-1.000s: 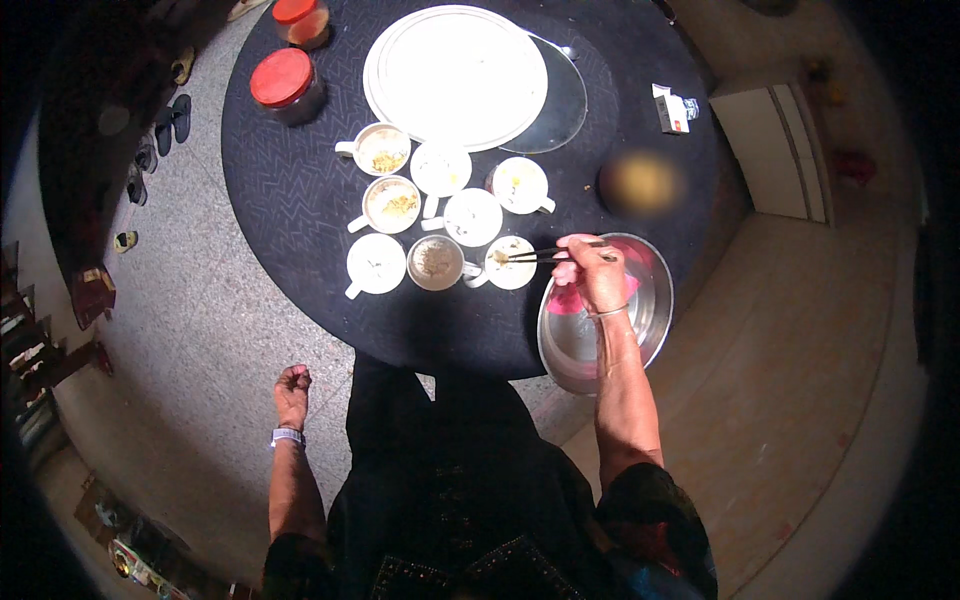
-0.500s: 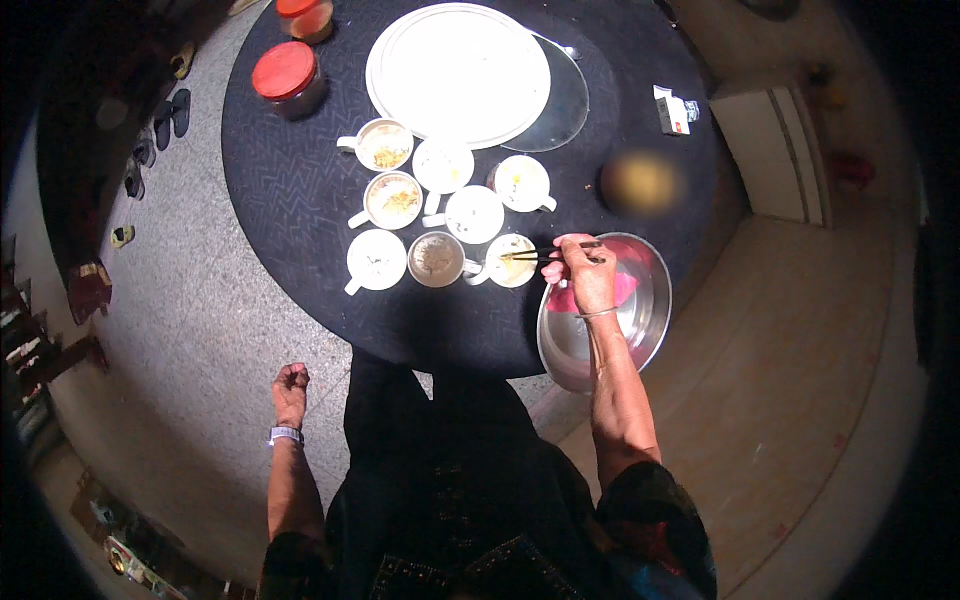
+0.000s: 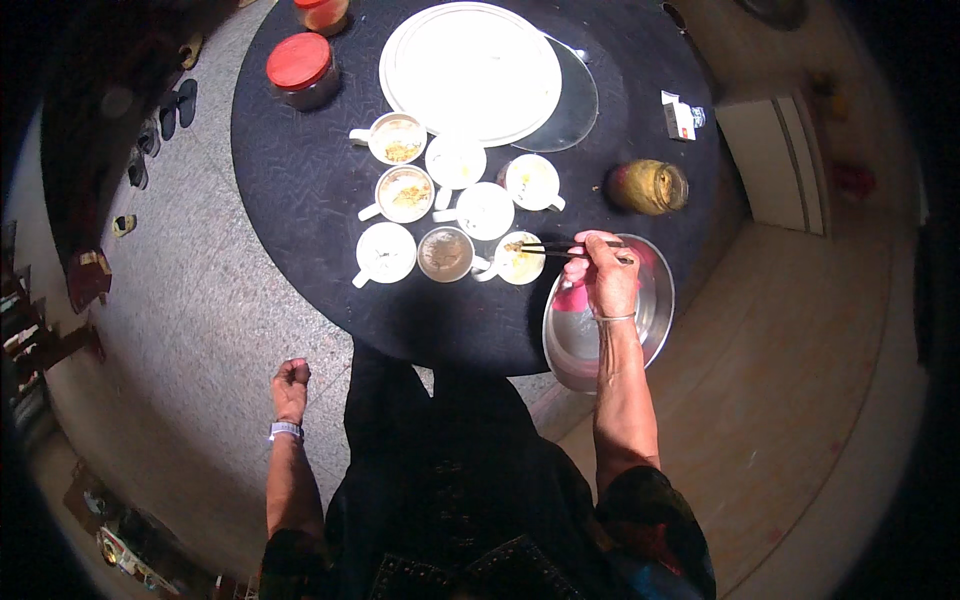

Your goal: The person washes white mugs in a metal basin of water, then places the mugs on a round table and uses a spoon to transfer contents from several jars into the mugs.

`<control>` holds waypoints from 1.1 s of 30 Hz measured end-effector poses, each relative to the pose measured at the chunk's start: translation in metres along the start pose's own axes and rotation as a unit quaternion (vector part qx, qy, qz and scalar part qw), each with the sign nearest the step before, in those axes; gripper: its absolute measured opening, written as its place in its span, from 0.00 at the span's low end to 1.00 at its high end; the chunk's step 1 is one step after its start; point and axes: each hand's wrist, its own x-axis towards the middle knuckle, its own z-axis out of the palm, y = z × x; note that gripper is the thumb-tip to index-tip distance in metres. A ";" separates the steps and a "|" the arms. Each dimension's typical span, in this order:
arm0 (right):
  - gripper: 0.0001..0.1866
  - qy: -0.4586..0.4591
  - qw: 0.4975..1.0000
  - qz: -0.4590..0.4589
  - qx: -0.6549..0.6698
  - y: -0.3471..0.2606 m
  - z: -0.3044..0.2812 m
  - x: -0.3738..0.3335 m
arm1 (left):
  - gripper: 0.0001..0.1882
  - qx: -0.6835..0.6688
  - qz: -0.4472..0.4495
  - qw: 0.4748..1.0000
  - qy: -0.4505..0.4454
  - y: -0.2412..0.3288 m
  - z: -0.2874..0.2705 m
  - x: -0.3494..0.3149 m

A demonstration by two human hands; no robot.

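My right hand (image 3: 608,275) grips a pair of black chopsticks (image 3: 560,247) above a steel bowl (image 3: 655,320). Their tips are in a white cup (image 3: 520,270) that holds some yellow-brown food bits. Inside the bowl, partly behind my hand, is something pink (image 3: 572,298). To the left stand several more cups, among them a white mug (image 3: 386,252) and a cup with a greyish-brown inside (image 3: 446,254); some contain yellow bits. My left hand (image 3: 290,390) hangs low at the left over the floor, fingers curled, with nothing visible in it.
On the round dark-covered table (image 3: 300,220) are a large white round lid or tray (image 3: 470,70), a glass disc (image 3: 570,105), a red-lidded jar (image 3: 302,70), an open jar of yellowish food (image 3: 648,187) and a small white box (image 3: 679,118). Shoes (image 3: 178,105) lie on the floor.
My right hand and the chopsticks have shifted slightly right in the picture, as has the table with its things. The chopstick tips stay in the same cup. My left hand barely moves.
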 end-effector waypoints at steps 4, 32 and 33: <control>0.09 -0.055 0.995 0.017 0.088 0.008 0.038 -0.006 | 0.06 0.006 -0.009 1.000 -0.001 -0.003 0.002 0.001; 0.11 -0.153 0.987 0.033 -0.038 0.036 0.144 0.001 | 0.08 -0.060 -0.006 0.998 0.017 -0.032 -0.004 -0.001; 0.11 -0.148 0.988 0.035 -0.031 0.036 0.144 0.001 | 0.08 -0.057 -0.009 0.998 0.017 -0.028 -0.003 -0.002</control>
